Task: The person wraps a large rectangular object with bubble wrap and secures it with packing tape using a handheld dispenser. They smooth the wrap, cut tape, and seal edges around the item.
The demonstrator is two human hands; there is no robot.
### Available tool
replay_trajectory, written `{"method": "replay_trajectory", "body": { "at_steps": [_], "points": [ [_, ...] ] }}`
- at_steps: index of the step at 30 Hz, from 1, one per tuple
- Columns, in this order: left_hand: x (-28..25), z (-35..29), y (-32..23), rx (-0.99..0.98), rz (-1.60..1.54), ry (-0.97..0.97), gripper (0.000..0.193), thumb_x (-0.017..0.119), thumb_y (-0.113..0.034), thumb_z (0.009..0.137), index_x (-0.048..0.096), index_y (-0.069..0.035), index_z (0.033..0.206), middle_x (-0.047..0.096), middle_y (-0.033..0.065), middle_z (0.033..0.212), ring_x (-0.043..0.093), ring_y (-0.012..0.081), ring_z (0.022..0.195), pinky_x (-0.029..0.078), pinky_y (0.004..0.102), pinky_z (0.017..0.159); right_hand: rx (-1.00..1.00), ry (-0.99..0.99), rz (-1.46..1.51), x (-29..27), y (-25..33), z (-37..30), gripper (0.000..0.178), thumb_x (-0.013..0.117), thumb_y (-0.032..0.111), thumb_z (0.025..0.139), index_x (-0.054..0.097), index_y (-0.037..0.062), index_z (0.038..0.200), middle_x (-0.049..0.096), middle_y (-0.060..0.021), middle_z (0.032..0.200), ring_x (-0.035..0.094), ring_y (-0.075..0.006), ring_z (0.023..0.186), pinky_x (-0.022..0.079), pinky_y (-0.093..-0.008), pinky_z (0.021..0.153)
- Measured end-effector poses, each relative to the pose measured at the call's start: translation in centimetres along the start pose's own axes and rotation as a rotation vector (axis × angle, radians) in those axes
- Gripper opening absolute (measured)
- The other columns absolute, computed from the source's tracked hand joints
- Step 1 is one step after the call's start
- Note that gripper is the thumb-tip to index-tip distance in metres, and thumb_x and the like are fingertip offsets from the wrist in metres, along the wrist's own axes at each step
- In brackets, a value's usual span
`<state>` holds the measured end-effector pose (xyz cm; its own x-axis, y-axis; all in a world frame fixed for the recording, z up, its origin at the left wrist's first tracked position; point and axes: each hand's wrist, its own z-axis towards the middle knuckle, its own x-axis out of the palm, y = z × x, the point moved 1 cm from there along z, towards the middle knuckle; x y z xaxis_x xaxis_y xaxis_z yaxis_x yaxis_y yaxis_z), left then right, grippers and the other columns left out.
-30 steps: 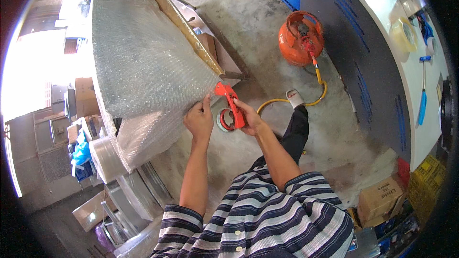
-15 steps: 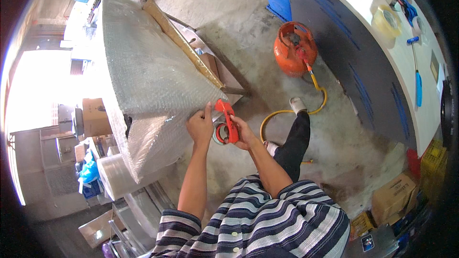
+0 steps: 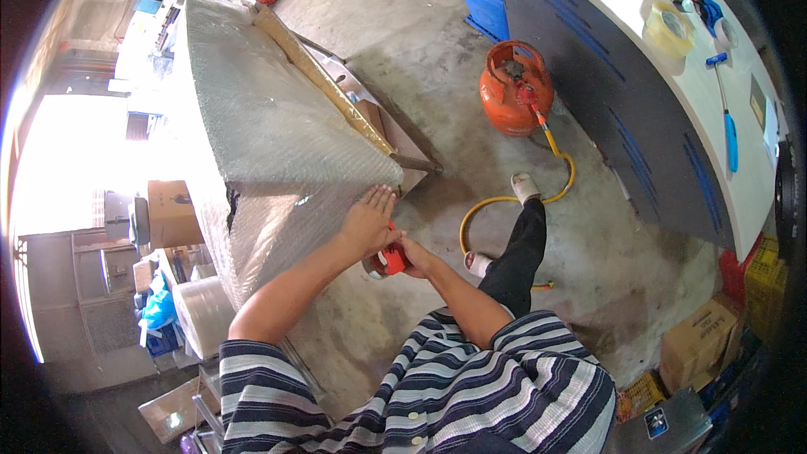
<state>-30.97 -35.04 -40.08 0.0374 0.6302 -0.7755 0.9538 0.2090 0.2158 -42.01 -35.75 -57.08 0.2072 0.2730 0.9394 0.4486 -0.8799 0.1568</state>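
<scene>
My left hand (image 3: 370, 223) lies flat, fingers stretched out, against the front corner of a large item covered in bubble wrap (image 3: 269, 118). Just below it, my right hand (image 3: 414, 254) grips a red tape dispenser (image 3: 393, 260) with a roll of tape in it. The left hand partly covers the dispenser's upper end. Whether a strip of tape runs from it to the wrap cannot be made out. The wrapped item rests on a table, and a brown cardboard edge (image 3: 324, 88) shows along its far right side.
An orange gas cylinder (image 3: 514, 88) with a yellow hose (image 3: 466, 227) stands on the floor ahead right. A white-topped counter (image 3: 693, 88) curves along the right, bearing tape rolls (image 3: 670, 30) and a blue-handled tool (image 3: 730, 141). A bubble wrap roll (image 3: 204, 317) is at left, a cardboard box (image 3: 702, 340) lower right.
My left hand has gone from closed fingers beside the dispenser to lying flat on the wrapped corner, its elbow swung out left. The dispenser has tilted and dropped slightly with my right hand.
</scene>
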Motion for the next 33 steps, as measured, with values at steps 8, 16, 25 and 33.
{"method": "replay_trajectory", "body": {
  "at_steps": [8, 16, 25, 33],
  "points": [
    [-2.1, 0.0, 0.5, 0.051, 0.005, 0.112, 0.114, 0.034, -0.082, 0.091, 0.020, 0.011, 0.157, 0.033, 0.0285, 0.160, 0.029, 0.0374, 0.152, 0.016, 0.0439, 0.127, 0.060, -0.021, -0.287, -0.3, 5.4, -2.2, 0.034, 0.054, 0.037, 0.103, 0.072, 0.0114, 0.116, 0.072, -0.0020, 0.102, 0.068, -0.0169, 0.088, 0.056, -0.0339, 0.075],
    [-0.9, -2.4, 1.0, -0.017, -0.044, 0.001, 0.113, 0.034, -0.080, 0.092, 0.018, 0.011, 0.157, 0.034, 0.0280, 0.160, 0.028, 0.0358, 0.152, 0.013, 0.0448, 0.128, 0.641, 0.111, -1.164, 2.2, 7.4, -3.8, 0.059, 0.074, 0.064, 0.084, 0.075, 0.0078, 0.101, 0.071, -0.0060, 0.078, 0.063, -0.0181, 0.064, 0.048, -0.0378, 0.058],
    [-3.1, -2.2, -2.1, -0.418, -0.962, 0.025, 0.073, 0.047, -0.054, 0.104, 0.048, 0.006, 0.144, 0.060, 0.0196, 0.137, 0.058, 0.0289, 0.128, 0.039, 0.0447, 0.115, 0.226, -0.230, -0.859, -2.3, 17.0, -16.5, 0.048, 0.073, 0.047, 0.094, 0.073, 0.0019, 0.107, 0.069, -0.0002, 0.090, 0.060, -0.0089, 0.077, 0.048, -0.0283, 0.068],
    [-7.4, 3.8, -3.7, -0.492, -2.512, -0.131, 0.035, 0.059, -0.028, 0.105, 0.065, -0.003, 0.129, 0.072, 0.0062, 0.116, 0.068, 0.0163, 0.102, 0.054, 0.0351, 0.093, -0.145, -0.121, -1.107, 5.2, 25.3, -19.6, 0.041, 0.077, 0.035, 0.092, 0.071, -0.0003, 0.112, 0.070, -0.0018, 0.088, 0.061, -0.0100, 0.080, 0.052, -0.0298, 0.075]
  ]
}}
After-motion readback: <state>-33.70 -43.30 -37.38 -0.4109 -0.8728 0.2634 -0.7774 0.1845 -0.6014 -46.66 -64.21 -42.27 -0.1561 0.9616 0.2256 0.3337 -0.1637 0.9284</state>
